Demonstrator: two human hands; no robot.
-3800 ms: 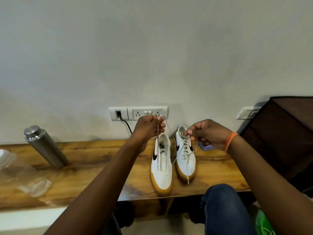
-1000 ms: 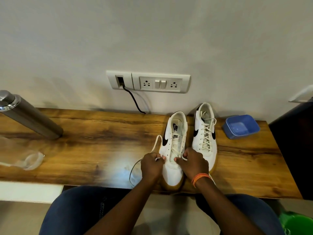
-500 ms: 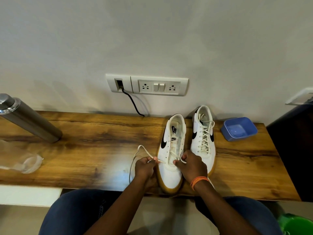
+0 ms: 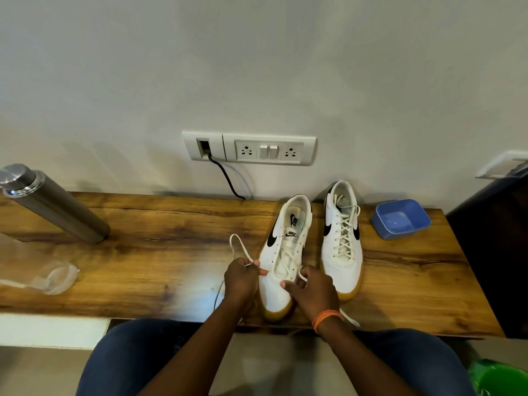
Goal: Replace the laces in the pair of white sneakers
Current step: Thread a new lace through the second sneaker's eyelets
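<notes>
Far left, a steel bottle (image 4: 54,208) stands on the wooden surface (image 4: 148,252), and in front of it lies a clear plastic container (image 4: 37,270). On the wall, a switch and socket plate (image 4: 250,150) has a black cable (image 4: 225,178) dropping down from it behind the surface. Now the action: the left hand (image 4: 241,278) has its grip closed on a white lace (image 4: 238,247), which loops up and away to the left of the shoe, with more lace trailing down by the wrist. Just beside it sits the left sneaker (image 4: 284,252), toe towards the person, laced only through its lower eyelets. The right hand (image 4: 313,291), an orange band (image 4: 325,318) at the wrist, pinches the other end of that lace at the shoe's right edge, low near the toe. Next along, the right sneaker (image 4: 341,241) stands fully laced, near its partner but apart. Further right a blue tub (image 4: 400,218) rests on the surface, and a green object (image 4: 498,377) shows at the bottom corner
</notes>
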